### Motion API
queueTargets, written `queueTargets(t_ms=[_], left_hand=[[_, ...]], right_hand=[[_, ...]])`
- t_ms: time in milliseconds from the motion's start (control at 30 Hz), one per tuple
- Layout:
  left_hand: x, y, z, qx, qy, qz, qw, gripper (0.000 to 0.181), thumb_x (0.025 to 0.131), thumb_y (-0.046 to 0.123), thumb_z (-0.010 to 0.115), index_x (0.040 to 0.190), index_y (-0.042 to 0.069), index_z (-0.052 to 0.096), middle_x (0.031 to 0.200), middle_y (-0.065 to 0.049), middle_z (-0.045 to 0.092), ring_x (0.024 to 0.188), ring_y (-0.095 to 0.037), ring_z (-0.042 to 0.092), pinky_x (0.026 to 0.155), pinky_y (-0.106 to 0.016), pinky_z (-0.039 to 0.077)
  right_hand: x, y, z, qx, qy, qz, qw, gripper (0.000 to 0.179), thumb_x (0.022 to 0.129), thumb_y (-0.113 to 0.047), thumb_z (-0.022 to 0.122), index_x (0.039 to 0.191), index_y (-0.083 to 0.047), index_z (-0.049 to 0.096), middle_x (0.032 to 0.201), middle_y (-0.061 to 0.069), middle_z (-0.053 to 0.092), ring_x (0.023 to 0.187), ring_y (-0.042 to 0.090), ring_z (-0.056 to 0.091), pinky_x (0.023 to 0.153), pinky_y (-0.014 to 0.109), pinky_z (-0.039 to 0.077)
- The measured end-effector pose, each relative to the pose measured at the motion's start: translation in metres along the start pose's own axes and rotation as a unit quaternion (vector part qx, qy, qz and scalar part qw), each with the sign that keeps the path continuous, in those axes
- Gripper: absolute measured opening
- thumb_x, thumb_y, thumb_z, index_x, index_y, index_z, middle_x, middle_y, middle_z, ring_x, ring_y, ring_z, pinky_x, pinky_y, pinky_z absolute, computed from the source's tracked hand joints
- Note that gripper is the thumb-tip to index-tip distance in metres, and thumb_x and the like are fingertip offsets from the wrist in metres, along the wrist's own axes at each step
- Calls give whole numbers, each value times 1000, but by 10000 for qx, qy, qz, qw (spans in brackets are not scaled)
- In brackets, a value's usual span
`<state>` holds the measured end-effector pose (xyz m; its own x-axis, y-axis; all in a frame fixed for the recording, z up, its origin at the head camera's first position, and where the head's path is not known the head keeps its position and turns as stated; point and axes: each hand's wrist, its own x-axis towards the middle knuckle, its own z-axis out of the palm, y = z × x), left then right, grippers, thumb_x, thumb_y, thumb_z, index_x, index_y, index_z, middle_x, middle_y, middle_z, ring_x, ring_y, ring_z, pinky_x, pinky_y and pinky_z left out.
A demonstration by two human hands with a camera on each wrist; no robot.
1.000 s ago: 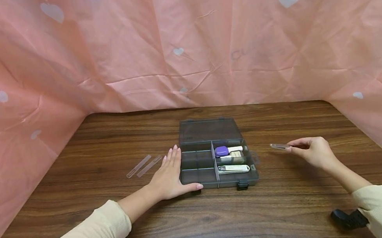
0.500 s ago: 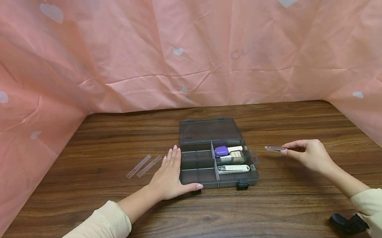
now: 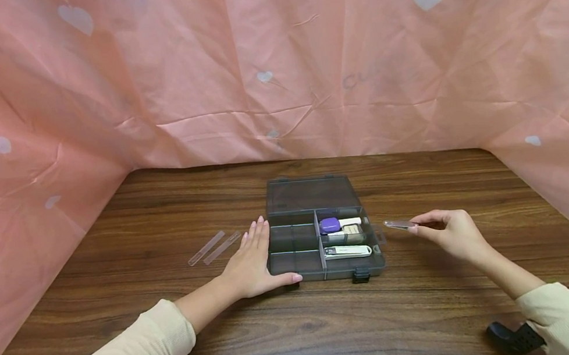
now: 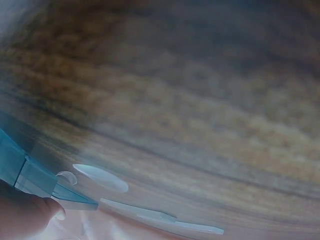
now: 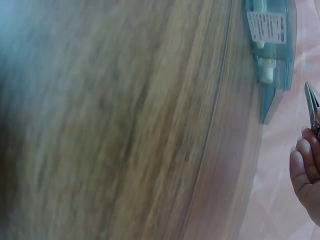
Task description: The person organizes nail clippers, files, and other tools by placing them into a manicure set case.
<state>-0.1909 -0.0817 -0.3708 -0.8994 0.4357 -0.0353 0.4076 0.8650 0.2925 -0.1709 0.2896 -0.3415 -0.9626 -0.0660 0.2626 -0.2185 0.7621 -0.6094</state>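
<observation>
Right fingers (image 3: 432,217) pinch slim metal tool (image 3: 397,224); left fingers (image 3: 256,236) straight against smoky plastic box (image 3: 294,238).

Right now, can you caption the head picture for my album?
Left hand against open box, right hand pinching a slim tool.

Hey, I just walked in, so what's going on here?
A person has both hands at work around an open gray box. The left hand rests against its left side, while the right hand pinches a small silver tool outside the box, to its right. A purple-and-white item and a nail clipper lie in its right-hand compartments. Two clear strips lie on the table, left of the box.
</observation>
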Motion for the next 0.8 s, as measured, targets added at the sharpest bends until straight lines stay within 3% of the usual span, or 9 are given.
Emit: queueTargets(t_ms=[467, 800], left_hand=[[0, 0, 0, 12, -26, -24, 10000, 122, 70, 79, 51, 148, -1, 1, 156, -18, -4, 145, -29, -2, 118, -42, 8], [0, -1, 0, -3, 1, 20, 10000, 122, 70, 79, 51, 148, -2, 3, 156, -18, -4, 145, -29, -2, 118, -42, 8]], right_hand=[[-4, -21, 14, 418, -168, -341, 9984, 12, 80, -11, 72, 89, -3, 72, 83, 10, 70, 62, -3, 52, 51, 19, 45], [-9, -30, 24, 758, -564, -489, 9943, 12, 80, -9, 71, 90, -1, 72, 84, 11, 70, 62, -4, 52, 51, 19, 46]])
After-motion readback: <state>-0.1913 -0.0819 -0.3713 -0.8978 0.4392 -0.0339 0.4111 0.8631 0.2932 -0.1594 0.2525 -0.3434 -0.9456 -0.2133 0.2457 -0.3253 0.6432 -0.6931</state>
